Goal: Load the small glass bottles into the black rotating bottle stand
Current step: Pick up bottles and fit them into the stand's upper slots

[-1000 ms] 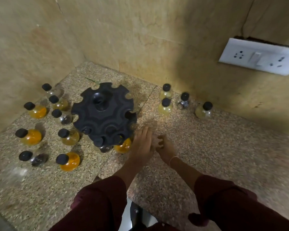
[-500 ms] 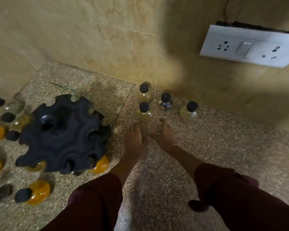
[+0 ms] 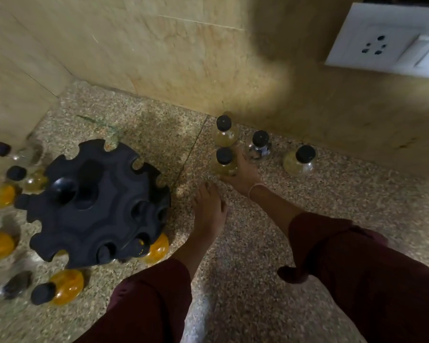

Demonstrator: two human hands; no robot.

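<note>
Pale-yellow glass bottle (image 3: pixel 224 164) cupped within right hand (image 3: pixel 243 173)'s curled fingers (image 3: pixel 240 157); left hand (image 3: pixel 208 209) flat, fingers together.

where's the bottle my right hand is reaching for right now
In the head view it is the pale yellow bottle right of the black stand, in front of another yellow bottle by the wall, with your right hand against it.
</note>
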